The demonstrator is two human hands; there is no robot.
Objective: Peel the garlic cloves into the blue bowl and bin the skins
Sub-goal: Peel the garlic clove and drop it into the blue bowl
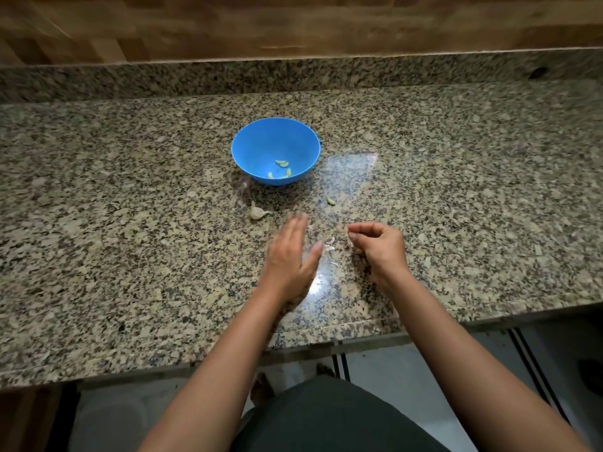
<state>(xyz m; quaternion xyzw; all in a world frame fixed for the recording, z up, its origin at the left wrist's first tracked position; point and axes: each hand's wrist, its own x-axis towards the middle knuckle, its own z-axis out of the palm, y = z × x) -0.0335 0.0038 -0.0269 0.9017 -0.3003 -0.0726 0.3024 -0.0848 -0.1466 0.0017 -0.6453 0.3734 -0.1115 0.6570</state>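
A blue bowl stands on the granite counter with three peeled garlic cloves in its bottom. In front of it lie an unpeeled clove on the left and a peeled clove on the right. My left hand is flat with straight fingers, edge-on to the counter, blurred. Thin papery skins lie between my two hands. My right hand has curled fingertips pinching what looks like bits of skin.
The counter's front edge runs just below my forearms, with a step in it near the middle. A wooden wall panel backs the counter. Below the edge are floor tiles and my feet. No bin is in view.
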